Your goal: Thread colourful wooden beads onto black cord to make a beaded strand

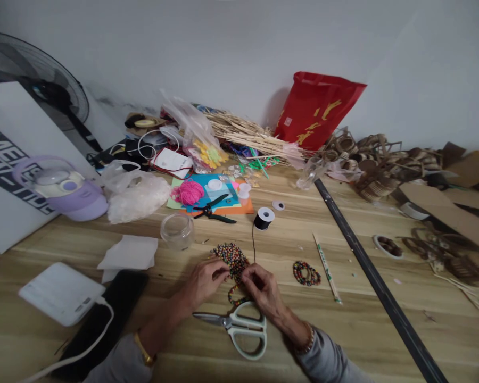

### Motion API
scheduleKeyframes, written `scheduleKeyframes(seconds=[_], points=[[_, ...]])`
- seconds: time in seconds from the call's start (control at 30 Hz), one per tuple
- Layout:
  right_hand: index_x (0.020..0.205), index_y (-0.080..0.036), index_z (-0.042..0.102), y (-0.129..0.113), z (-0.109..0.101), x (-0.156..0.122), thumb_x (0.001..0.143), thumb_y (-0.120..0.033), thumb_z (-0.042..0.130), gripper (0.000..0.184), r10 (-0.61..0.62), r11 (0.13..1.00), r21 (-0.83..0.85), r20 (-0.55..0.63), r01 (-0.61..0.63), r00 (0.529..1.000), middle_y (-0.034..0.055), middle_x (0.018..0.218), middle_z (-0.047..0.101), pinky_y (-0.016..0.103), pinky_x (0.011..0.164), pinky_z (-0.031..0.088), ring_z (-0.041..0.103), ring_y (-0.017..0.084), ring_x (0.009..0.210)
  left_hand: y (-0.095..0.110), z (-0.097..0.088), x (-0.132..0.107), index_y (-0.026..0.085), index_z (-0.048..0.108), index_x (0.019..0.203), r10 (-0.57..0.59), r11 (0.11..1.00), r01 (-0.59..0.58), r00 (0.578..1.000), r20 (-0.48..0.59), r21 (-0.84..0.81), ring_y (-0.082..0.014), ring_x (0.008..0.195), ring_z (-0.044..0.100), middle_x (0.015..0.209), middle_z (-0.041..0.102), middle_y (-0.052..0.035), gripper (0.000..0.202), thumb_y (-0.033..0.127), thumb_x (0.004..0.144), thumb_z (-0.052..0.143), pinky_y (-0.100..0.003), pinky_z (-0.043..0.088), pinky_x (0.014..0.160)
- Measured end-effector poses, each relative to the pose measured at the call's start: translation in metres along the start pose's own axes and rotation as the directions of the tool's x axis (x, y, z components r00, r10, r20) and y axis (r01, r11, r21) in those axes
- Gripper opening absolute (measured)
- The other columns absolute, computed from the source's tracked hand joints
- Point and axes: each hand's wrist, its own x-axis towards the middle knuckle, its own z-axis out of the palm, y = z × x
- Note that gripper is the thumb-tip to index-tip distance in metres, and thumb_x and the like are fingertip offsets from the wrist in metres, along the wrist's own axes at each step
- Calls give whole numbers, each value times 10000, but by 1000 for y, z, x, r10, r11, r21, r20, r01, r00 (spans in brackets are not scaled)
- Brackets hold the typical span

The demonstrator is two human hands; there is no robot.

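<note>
Right hand [265, 290]: fingertips pinched, apparently on the black cord [254, 244], which runs near-far from the spool [262, 219]; spool presumably set beyond to feed slack. Left hand [207, 279]: thumb and fingers curled at the left edge of the bead pile [229, 254]; whether a bead is gripped, cannot tell. Pile placement likely keeps reach short. Beaded strand [232, 299] lies near of pile, curved, no single long axis. Scissors [227, 321] nearer, blades pointing left, axis roughly left-right.
</note>
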Motion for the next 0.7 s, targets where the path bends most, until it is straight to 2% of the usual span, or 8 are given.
scheduleKeyframes(seconds=[0.17, 0.5, 0.6, 0.7], points=[[739, -155, 568, -1, 1, -1, 867, -319, 511, 215, -76, 995, -62, 19, 77, 997, 5, 645, 530, 209, 514, 364, 459, 110, 565, 6, 0, 0, 139, 664, 687, -123, 974, 122, 992, 5, -189, -144, 622, 634, 668, 703, -32, 79, 109, 723, 600, -216, 492, 608], [762, -149, 590, 3, 1, -2, 874, -291, 511, 197, -135, 980, -143, 43, 140, 990, 15, 673, 557, 210, 534, 381, 493, 114, 590, 4, 2, 3, 131, 722, 740, -239, 872, 264, 965, 111, -413, -179, 694, 683, 750, 751, -69, 102, 144, 681, 640, -244, 530, 673], [762, -150, 589, 1, 0, -2, 877, -289, 505, 199, -155, 975, -153, 46, 160, 987, 18, 680, 564, 212, 539, 387, 502, 116, 599, 3, 3, 2, 125, 725, 752, -235, 853, 269, 963, 131, -447, -179, 699, 685, 766, 754, -75, 113, 155, 680, 643, -251, 534, 690], [763, -155, 586, 0, 0, -2, 881, -281, 500, 192, -164, 971, -165, 52, 171, 985, 19, 682, 566, 217, 540, 390, 504, 119, 604, 2, 3, 2, 141, 727, 751, -201, 876, 229, 973, 111, -424, -174, 696, 679, 763, 754, -59, 111, 149, 689, 636, -257, 532, 692]])
